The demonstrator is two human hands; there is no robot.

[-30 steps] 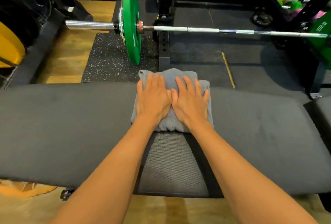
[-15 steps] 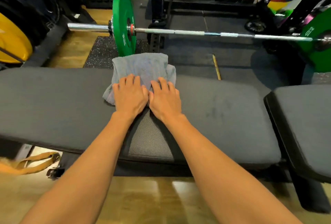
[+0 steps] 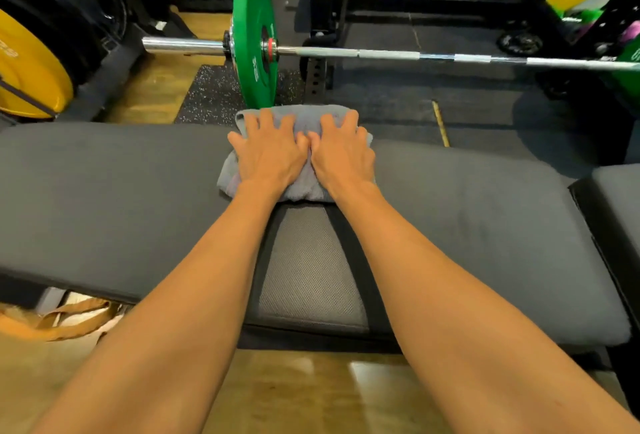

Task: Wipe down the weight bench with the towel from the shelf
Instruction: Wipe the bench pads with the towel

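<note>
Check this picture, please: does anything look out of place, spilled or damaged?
Nothing looks spilled or damaged. Two loose things stand out: a thin yellowish stick lies on the dark floor mat beyond the bench, and an orange strap trails out from under the bench's left end.

The towel (image 3: 304, 118) is plain grey, on a dark grey worktop (image 3: 121, 191) with a paler mesh-patterned panel (image 3: 308, 267) at its near edge. Beyond the far edge are a green plate (image 3: 254, 35), a yellow plate (image 3: 31, 69), a black white-speckled mat (image 3: 211, 94) and a silver bar (image 3: 381, 53).

towel (image 3: 304, 115) centre covered, barbell (image 3: 381, 53) cut off at right edge
</note>
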